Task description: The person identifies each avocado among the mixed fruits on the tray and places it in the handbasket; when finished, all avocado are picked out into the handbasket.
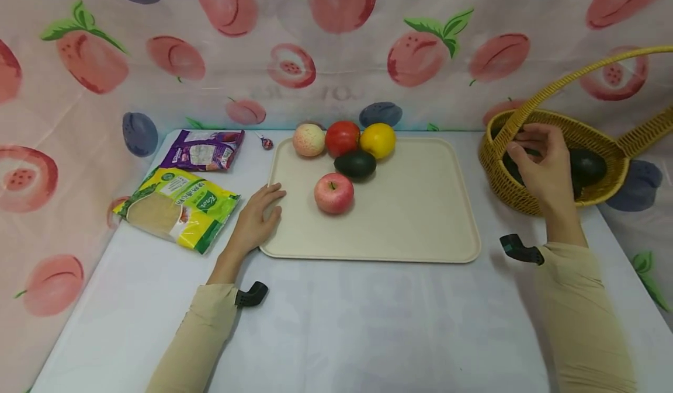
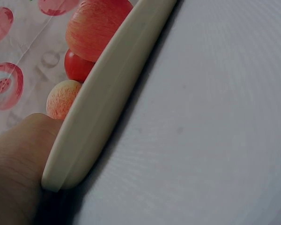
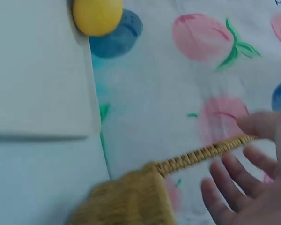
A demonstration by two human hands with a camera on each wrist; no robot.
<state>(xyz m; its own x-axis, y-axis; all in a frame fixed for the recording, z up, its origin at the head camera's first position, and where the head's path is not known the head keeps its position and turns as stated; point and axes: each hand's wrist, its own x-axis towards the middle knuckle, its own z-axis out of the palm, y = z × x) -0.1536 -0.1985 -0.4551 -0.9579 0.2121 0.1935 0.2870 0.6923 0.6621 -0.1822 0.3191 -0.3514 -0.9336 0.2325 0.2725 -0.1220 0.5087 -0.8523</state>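
My left hand rests at the left edge of a cream tray, its fingers fairly straight on the rim. On the tray lie a pink apple, a dark green avocado, a peach, a red tomato-like fruit and a yellow fruit. My right hand is over the wicker basket, fingers bent loosely. The right wrist view shows its fingers spread, with nothing between them. Dark avocado-like fruit sits in the basket, partly hidden by the hand.
Left of the tray lie a yellow-green Knorr packet, a purple snack packet and a small wrapped lollipop. The basket's tall handle arches above it. A fruit-printed cloth hangs behind the white table.
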